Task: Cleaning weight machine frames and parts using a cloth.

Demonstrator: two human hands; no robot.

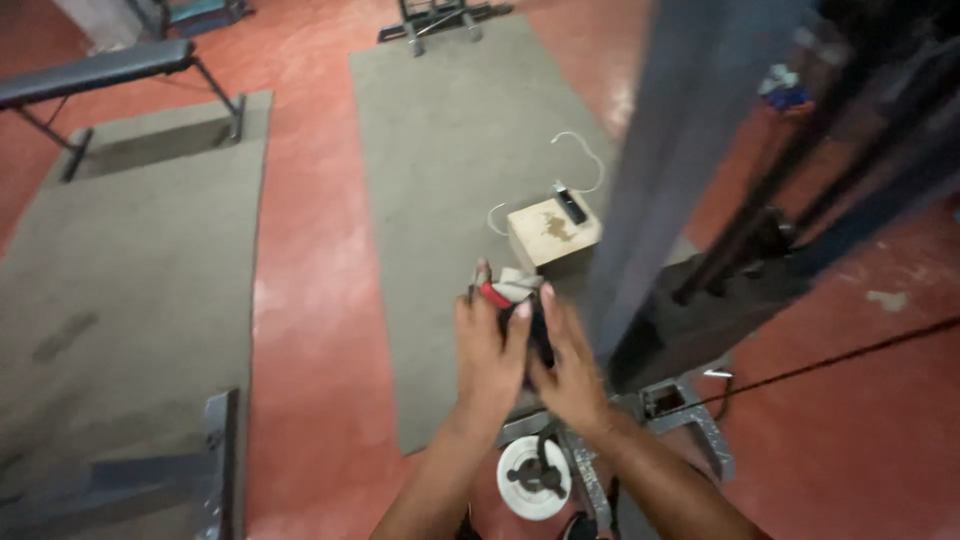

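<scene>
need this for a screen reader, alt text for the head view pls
Two bare hands, left and right, clasp a small black, red and white object over a grey mat on a red gym floor. A wooden box and a bench lie beyond.

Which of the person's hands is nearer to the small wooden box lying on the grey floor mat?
Right. The right hand is just below the small wooden box; the left hand sits farther to its lower left.

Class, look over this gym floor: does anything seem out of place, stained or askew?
Yes. The wooden box on the grey mat has a dark stain on top and sits askew, and a loose white cord trails beside it.
</scene>
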